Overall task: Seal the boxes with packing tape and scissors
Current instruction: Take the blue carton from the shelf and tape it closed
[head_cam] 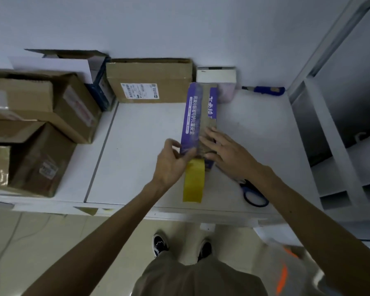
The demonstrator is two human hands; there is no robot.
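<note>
**Purple box, near end: one hand gripping, one pressing**

Left hand (171, 165) grips the near-left corner of the long purple-and-brown cardboard box (192, 116), fingers curled round its edge. Right hand (226, 150) lies flat on the box top just beside that grip, fingers straight, pressing on the brown middle band. The box lies on the white table (141, 157), its length running away from both hands. A loose yellow tape strip (193, 182) runs from the box end, just below the left fingers, toward the table's near edge. Blue-handled scissors (254, 195) lie on the table under the right forearm. Blue utility knife (267, 90) sits well beyond the right hand, by the wall. Brown cardboard boxes (41, 124) are stacked well left of the left hand.
</note>
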